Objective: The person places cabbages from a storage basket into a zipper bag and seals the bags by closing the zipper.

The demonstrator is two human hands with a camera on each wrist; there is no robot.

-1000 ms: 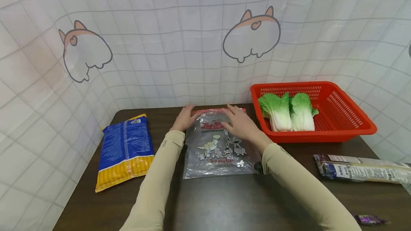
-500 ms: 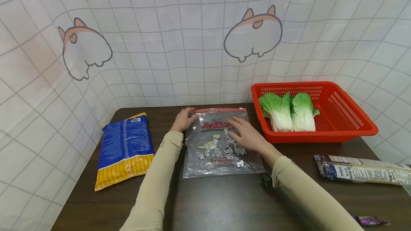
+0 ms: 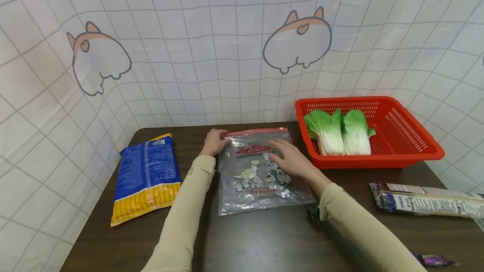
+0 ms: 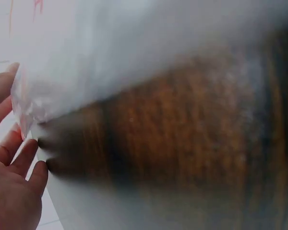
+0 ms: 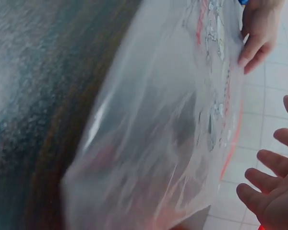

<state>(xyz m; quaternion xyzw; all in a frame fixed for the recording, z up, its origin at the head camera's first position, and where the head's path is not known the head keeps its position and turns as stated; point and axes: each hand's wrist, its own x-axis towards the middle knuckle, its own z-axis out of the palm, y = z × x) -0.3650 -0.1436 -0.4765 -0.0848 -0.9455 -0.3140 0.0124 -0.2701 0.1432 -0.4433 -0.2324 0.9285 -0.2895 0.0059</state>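
Note:
A clear plastic zip bag with a red zip strip, red lettering and cartoon figures lies on the dark table. My left hand pinches its far left corner; in the left wrist view the crumpled bag edge sits between thumb and fingers. Over the bag's right half is my right hand, its fingers spread and relaxed. The right wrist view shows those fingers apart from one another, holding nothing, with the bag beside them.
A blue and yellow packet lies to the left. At the right stands a red basket with two Chinese cabbages. Nearer lie a long printed packet and a small purple item. A white tiled-pattern curtain hangs behind.
My right hand has drawn back from the red zip strip toward the lower right. The bag has turned slightly, its left side coming nearer me along with my left hand.

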